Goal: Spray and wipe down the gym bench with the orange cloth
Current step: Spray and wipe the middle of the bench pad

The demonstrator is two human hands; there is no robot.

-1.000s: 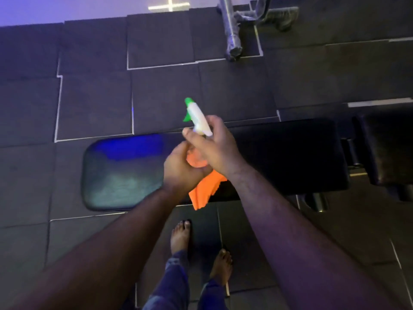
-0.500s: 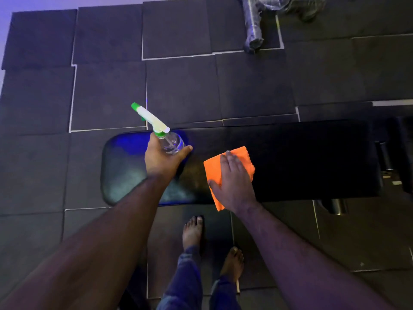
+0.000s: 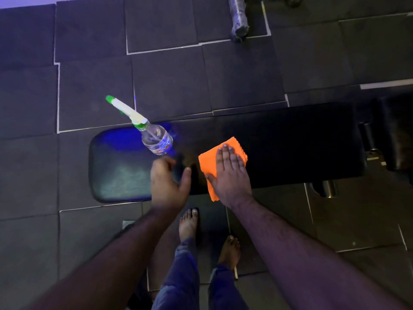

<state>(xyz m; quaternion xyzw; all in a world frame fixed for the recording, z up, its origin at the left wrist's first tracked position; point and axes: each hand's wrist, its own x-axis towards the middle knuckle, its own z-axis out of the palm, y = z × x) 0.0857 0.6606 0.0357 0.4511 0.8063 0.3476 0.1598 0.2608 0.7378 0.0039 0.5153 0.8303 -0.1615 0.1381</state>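
A black padded gym bench runs left to right below me. The clear spray bottle with a white and green trigger head stands on the bench's left part, with no hand on it. My left hand hovers just in front of the bottle, fingers apart and empty, slightly blurred. The folded orange cloth lies on the bench's middle. My right hand lies flat on the cloth, palm down, pressing it to the pad.
Dark rubber floor tiles surround the bench. A wrapped metal equipment leg stands at the back. A second black pad and a chrome bench post are at the right. My bare feet stand close to the bench's near edge.
My left hand set the spray bottle upright on the bench and let go, pulling back toward me. My right hand took the cloth and now presses it flat on the pad.
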